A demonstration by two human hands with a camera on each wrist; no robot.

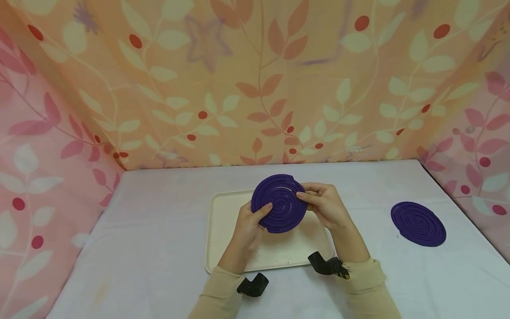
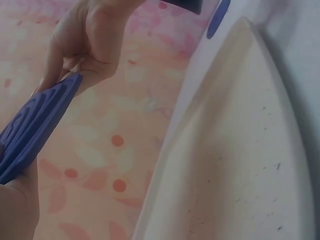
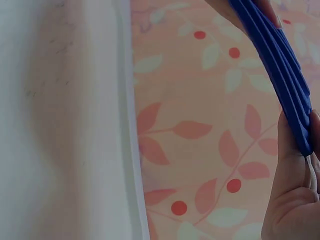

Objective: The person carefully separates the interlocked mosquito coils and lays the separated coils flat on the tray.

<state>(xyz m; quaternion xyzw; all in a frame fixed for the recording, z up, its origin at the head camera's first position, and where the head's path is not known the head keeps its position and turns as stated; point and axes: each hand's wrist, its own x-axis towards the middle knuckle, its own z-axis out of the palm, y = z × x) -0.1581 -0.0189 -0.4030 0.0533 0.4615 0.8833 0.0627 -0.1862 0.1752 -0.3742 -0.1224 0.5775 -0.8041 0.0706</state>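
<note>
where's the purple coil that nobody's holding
In the head view, the loose purple coil lies near the right edge of the white tabletop, right of the cream tray and the right hand.

The held coil (image 1: 280, 221) looks matt, ridged and clay-like, the tray (image 1: 224, 226) smooth plastic, the backdrop (image 1: 223, 88) printed cloth.

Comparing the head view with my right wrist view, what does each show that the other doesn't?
Head only: the second purple coil lying flat on the table, right of the tray, plus both sleeves.

Right wrist only: the held coil nearly edge-on, its rim pinched by the right hand.

Both: the held coil between the right hand and left hand, part or all of the tray, and the leaf-patterned curtain.
</note>
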